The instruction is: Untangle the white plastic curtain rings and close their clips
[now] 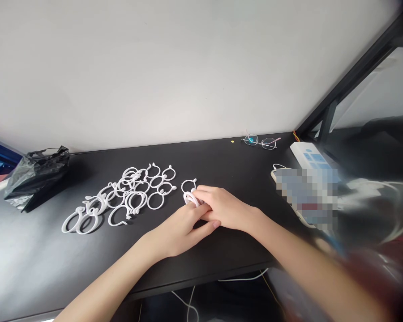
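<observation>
The left hand (183, 226) and right hand (218, 205) meet, pinching white rings (189, 197) between them, fingertips partly hidden. Handling these seems the step; the next move likely calls for steady hold. Leftward, a loose ring pile (128, 202) lies on the black table (208, 163).

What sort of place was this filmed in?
Probably a personal desk area, perhaps at home or in a dormitory: a flat black tabletop against a plain pale wall, holding thin-framed round eyeglasses.
</observation>
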Action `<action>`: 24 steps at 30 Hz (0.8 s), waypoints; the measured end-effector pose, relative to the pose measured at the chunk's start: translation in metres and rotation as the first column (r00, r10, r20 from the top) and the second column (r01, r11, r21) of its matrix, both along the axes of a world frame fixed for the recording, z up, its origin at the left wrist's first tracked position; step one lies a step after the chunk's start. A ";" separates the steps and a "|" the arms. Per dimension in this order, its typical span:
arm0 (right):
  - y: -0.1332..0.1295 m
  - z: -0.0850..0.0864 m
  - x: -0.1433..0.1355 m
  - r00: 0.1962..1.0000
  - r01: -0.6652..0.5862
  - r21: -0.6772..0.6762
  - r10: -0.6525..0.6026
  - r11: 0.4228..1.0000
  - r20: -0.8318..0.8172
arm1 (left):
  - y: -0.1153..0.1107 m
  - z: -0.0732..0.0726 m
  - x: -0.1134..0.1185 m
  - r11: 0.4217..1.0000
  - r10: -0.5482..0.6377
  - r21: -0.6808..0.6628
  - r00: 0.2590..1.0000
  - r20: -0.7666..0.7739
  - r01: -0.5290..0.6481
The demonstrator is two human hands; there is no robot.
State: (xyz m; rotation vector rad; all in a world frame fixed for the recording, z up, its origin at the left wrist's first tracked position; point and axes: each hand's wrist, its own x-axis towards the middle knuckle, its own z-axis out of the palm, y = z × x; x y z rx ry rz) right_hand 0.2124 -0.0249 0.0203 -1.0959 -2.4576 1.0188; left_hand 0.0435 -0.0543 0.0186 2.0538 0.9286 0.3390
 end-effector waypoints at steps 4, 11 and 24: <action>0.000 -0.001 0.000 1.000 0.003 0.009 -0.003 1.000 -0.001 | 0.000 0.001 0.001 1.000 0.008 0.005 1.000 0.011 -0.009; -0.001 -0.001 0.001 1.000 -0.004 0.021 0.004 1.000 0.014 | -0.001 0.001 0.000 1.000 0.007 0.000 1.000 0.006 -0.007; -0.003 0.002 0.000 1.000 -0.014 0.028 0.014 0.999 0.018 | -0.003 0.004 0.002 0.999 -0.007 0.032 0.999 -0.044 0.008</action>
